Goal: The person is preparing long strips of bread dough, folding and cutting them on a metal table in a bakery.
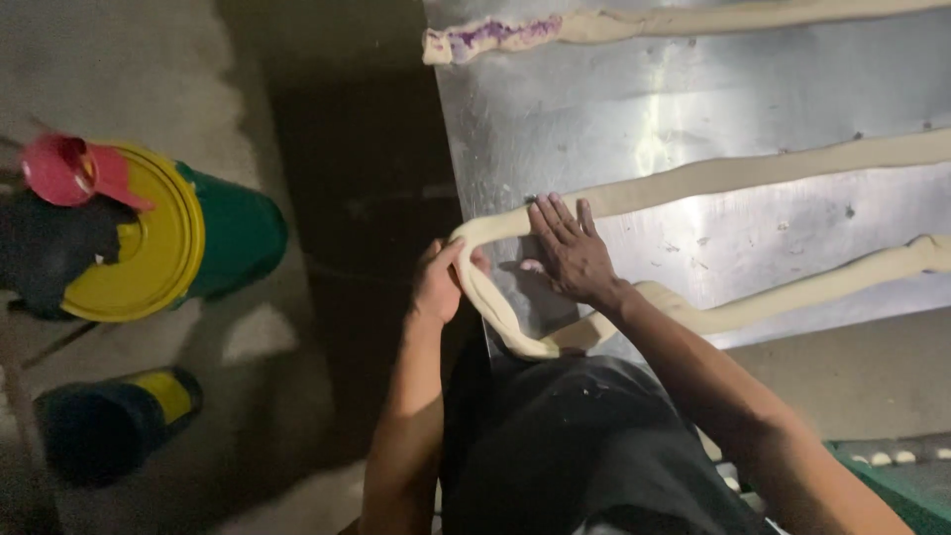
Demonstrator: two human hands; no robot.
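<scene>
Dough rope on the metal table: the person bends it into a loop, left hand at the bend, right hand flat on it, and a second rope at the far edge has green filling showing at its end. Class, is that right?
Not quite. In the head view the filling showing at the end of the far rope is purple, not green. The rest holds: the left hand is at the bend of the dough rope and the right hand lies flat, on the metal table.

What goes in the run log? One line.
left hand: grips dough rope bend | right hand: flat on metal table
</scene>
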